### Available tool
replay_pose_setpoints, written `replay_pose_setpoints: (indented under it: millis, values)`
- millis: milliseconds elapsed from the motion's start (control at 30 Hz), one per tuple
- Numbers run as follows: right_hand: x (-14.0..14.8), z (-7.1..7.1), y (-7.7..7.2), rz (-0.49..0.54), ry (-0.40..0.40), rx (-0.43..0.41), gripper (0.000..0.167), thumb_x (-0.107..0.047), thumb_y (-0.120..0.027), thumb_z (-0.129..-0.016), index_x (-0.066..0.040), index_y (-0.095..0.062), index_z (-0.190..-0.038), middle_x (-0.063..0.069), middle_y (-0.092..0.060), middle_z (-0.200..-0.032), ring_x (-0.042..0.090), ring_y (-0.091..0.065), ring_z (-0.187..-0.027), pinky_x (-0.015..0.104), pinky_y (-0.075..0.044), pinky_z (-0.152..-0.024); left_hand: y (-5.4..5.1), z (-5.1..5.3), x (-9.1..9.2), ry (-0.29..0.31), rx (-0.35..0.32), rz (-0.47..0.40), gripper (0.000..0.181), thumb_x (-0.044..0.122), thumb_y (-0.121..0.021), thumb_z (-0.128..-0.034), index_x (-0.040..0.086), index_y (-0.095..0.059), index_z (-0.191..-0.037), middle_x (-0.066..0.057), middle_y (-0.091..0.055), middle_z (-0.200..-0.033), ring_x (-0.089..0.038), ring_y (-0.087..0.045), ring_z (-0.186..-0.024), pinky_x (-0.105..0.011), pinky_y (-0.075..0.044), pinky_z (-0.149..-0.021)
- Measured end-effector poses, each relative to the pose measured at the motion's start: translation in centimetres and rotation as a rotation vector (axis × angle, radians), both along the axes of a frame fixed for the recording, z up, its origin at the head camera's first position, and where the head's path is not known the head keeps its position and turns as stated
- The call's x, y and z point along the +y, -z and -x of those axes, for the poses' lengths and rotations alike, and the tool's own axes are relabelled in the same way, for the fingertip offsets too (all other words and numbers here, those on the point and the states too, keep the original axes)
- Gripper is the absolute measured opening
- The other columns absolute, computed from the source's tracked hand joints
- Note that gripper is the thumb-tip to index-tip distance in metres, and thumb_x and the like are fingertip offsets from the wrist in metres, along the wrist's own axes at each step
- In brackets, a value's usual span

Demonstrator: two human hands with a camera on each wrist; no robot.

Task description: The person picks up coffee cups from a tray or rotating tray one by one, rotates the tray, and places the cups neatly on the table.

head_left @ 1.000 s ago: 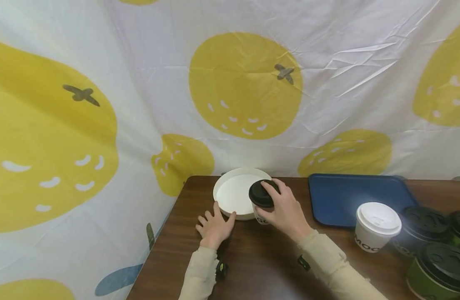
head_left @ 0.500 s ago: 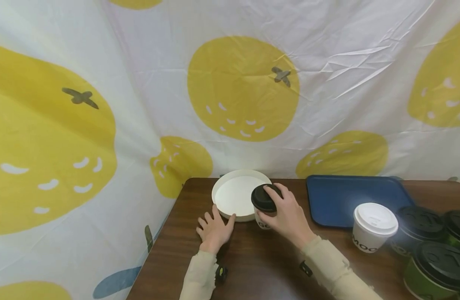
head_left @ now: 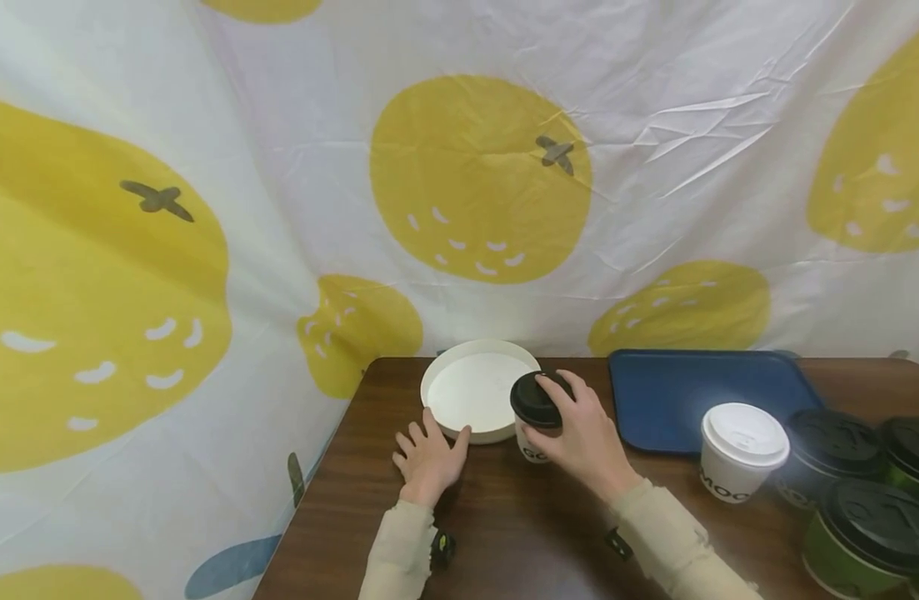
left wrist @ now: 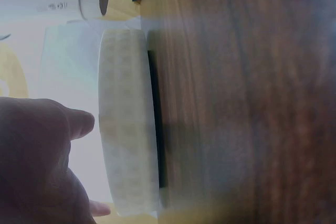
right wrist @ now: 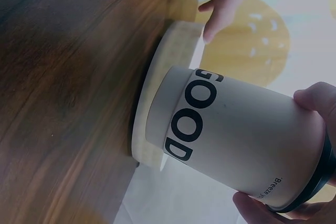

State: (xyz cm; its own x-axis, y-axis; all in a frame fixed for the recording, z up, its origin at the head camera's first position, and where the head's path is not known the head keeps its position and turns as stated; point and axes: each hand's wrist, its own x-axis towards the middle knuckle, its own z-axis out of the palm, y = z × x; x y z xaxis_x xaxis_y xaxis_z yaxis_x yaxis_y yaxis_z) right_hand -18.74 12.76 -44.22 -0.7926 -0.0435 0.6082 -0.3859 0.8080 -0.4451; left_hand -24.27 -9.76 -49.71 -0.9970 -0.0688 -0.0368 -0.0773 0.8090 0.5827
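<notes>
A white paper cup [head_left: 531,443] with a black lid [head_left: 536,398] and dark "GOOD" lettering is in my right hand [head_left: 588,442], gripped from above around the lid and upper wall. The right wrist view shows the cup [right wrist: 236,132] tilted, its base above the tabletop and in front of a shallow round white tray [head_left: 476,396]. My left hand [head_left: 431,465] lies at the tray's near left edge, fingers spread. In the left wrist view its thumb [left wrist: 81,123] points at the tray wall [left wrist: 128,121]; whether it touches, I cannot tell.
A blue rectangular tray [head_left: 661,392] lies at the back right of the brown wooden table [head_left: 519,533]. A white-lidded cup [head_left: 740,458] stands by its front edge. Several black-lidded cups, one green [head_left: 849,558], crowd the right. A fruit-patterned cloth [head_left: 504,308] hangs behind.
My right hand has moved the cup a little to the right and towards me, away from the round tray's middle. The left hand has stayed at the tray's edge.
</notes>
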Motion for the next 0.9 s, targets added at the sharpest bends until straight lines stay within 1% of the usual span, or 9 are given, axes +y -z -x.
replay_pose_setpoints:
  millis: [133, 367, 633, 900]
  values:
    - [0.3, -0.2, 0.0, 0.002, 0.005, -0.009, 0.069, -0.032, -0.089, -0.078, -0.010, -0.064, -0.138, 0.029, -0.058, -0.139, 0.048, -0.064, -0.114, 0.057, -0.060, -0.077, 0.1, 0.1, -0.1, 0.003, 0.005, 0.009, 0.086, 0.051, -0.055, -0.1010, -0.001, -0.023, -0.161, -0.036, -0.026, -0.161, -0.064, -0.014, -0.151, -0.080, -0.016, -0.115]
    - [0.6, -0.6, 0.1, 0.008, 0.014, -0.021, 0.069, -0.032, -0.089, -0.078, -0.010, -0.064, -0.139, 0.028, -0.058, -0.140, 0.048, -0.064, -0.115, 0.059, -0.060, -0.077, 0.1, -0.1, 0.2, 0.001, 0.014, 0.013, 0.086, 0.052, -0.056, -0.1005, -0.001, -0.024, -0.160, -0.037, -0.029, -0.159, -0.065, -0.015, -0.149, -0.080, -0.017, -0.114]
    - [0.9, -0.9, 0.2, 0.009, 0.013, -0.029, 0.069, -0.031, -0.089, -0.078, -0.010, -0.063, -0.139, 0.029, -0.058, -0.141, 0.048, -0.064, -0.115, 0.058, -0.060, -0.077, -0.2, -0.2, 0.3, -0.001, 0.004, 0.022, 0.086, 0.051, -0.057, -0.1003, -0.001, -0.024, -0.160, -0.038, -0.027, -0.160, -0.064, -0.014, -0.151, -0.080, -0.016, -0.115]
    - [1.2, -1.3, 0.4, 0.013, 0.031, -0.040, 0.068, -0.032, -0.088, -0.079, -0.013, -0.064, -0.139, 0.027, -0.059, -0.140, 0.046, -0.065, -0.114, 0.057, -0.060, -0.074, -0.6, -0.2, 0.5, 0.001, -0.014, 0.041, 0.080, 0.043, -0.051, -0.1054, -0.008, -0.021, -0.160, -0.038, -0.022, -0.163, -0.063, -0.013, -0.153, -0.078, -0.015, -0.118]
